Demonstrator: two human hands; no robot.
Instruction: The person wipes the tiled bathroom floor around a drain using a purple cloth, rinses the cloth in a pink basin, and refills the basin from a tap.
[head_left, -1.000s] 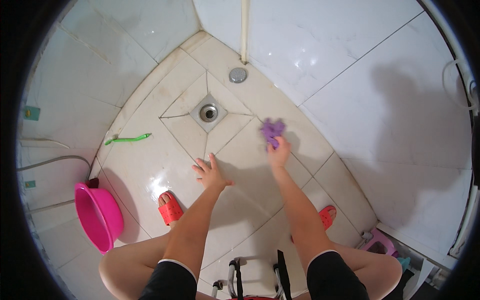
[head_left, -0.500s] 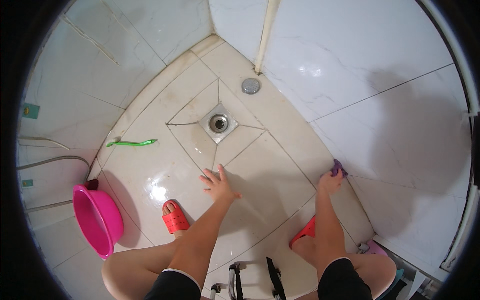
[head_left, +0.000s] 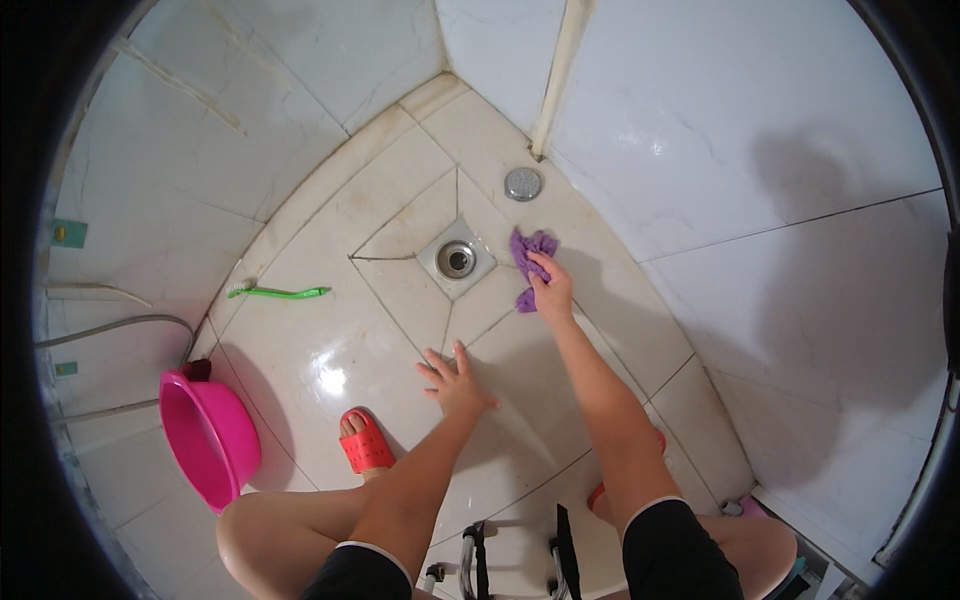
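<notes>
Across the floor point(head_left: 275, 330), the right hand has swung from the foot of the right wall point(head_left: 700, 150) to the drain's right side, its fingers curled round the purple cloth point(head_left: 535, 245); the left hand point(head_left: 458, 388) stays spread, holding nothing, nearer. A pink basin point(head_left: 215, 440) stands left, the drain point(head_left: 456, 260) lies far centre, a green brush point(head_left: 288, 293) far left, and a round metal cover point(head_left: 522, 184) beyond the cloth.

The short sleeves point(head_left: 678, 552) are black with pale edging, the open-toed slippers point(head_left: 368, 447) red with holes.
</notes>
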